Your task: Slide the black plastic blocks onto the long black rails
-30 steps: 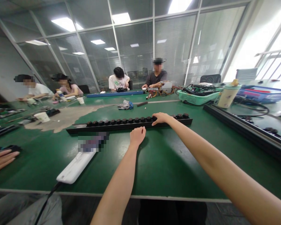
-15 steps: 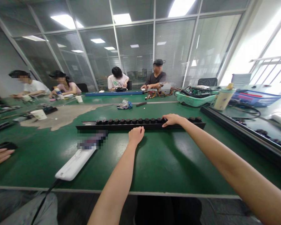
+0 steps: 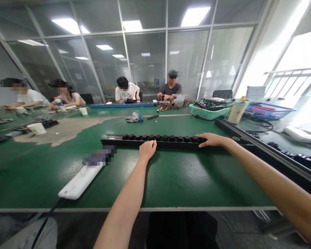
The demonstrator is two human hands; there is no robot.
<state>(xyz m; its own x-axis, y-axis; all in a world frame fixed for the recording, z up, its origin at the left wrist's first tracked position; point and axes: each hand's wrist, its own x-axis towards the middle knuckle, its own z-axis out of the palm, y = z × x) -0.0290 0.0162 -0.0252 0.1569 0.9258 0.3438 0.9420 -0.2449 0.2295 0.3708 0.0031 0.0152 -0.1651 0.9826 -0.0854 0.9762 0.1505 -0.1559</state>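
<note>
Gripping the black rail of round fittings (image 3: 176, 144), lying across the green table (image 3: 176, 180), with the right hand (image 3: 211, 139), thumb in front; curling the left hand (image 3: 147, 149) into a fist at its near edge, contact impossible to tell. Probably best steadying with 2 hands.

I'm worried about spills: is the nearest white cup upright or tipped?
Upright: the white cup has its wide rim on top, narrower base below.

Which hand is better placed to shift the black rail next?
Probably your right hand: its fingers are over the black rail, with the thumb at the near side. Your left hand is curled closed, with nothing visible in its grip.
</note>
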